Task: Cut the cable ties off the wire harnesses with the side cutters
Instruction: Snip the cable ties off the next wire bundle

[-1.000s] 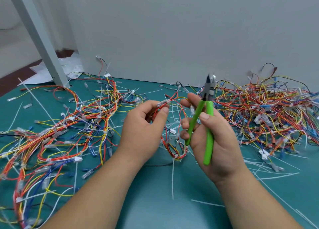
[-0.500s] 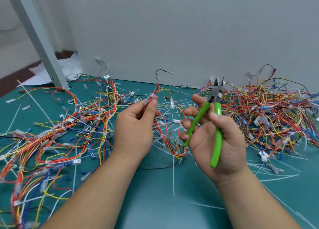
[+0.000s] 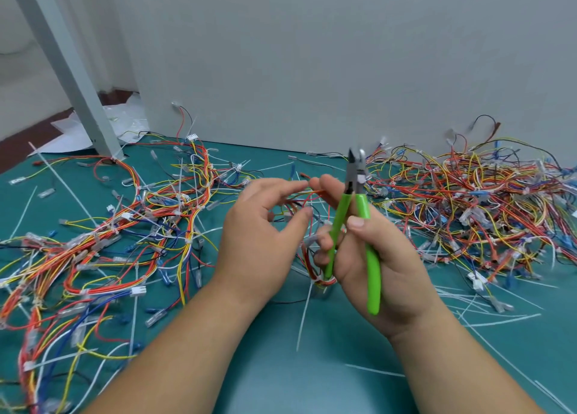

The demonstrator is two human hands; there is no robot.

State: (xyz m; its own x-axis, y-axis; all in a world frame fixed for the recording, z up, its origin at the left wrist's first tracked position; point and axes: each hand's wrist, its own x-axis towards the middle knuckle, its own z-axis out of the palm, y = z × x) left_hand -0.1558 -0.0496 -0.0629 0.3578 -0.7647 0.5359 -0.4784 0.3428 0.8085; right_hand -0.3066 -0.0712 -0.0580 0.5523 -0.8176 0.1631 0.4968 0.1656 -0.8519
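Hands: two, bare, raised just above the counter (image 3: 281, 370), close together at the middle.
Left hand (image 3: 262, 235): grip wide, thumb and fingers apart and blurred. Its fingertips were at the thin orange wires, but nothing was plainly pinched.
Right hand (image 3: 384, 267): grip closed round the one pair of side cutters (image 3: 372, 267), thumb pressed on the near handle. The forefinger was stretched out towards the left hand.
Side cutters: two green handles, the nose pointing up and away, its jaws a little apart and biting nothing.
Harness in work (image 3: 313, 274): one small red-and-orange bundle between the two hands. It hung down to the counter, where a white tie bound its lower loop.
Harness heaps: two, a left heap (image 3: 125, 226) spread out long and a right heap (image 3: 468, 201) thickly tangled, both lying on the counter either side of the hands.
Cut cable ties (image 3: 304, 317): loose white strips scattered over the green counter, too many to count.
Post (image 3: 78, 86): one, grey, slanting up from the far left corner.
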